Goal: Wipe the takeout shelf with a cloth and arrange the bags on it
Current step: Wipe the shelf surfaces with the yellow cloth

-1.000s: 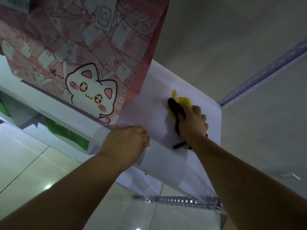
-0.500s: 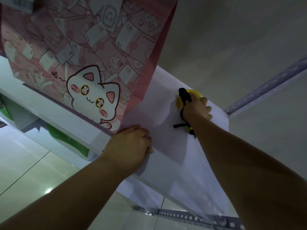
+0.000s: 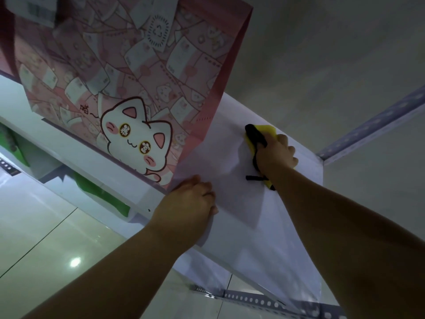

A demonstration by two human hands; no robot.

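Our right grip (image 3: 276, 155) curls round the yellow cloth (image 3: 266, 130), pressed on the shelf (image 3: 230, 199) near its far right corner, pink bag (image 3: 128, 77) lying leftward, nearer our left grip (image 3: 188, 203), which seemingly clutches the front edge.

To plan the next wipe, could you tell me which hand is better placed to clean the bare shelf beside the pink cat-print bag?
The right hand: it grips the yellow-and-black cloth on the white shelf board. The left hand holds no cloth and rests at the front edge.
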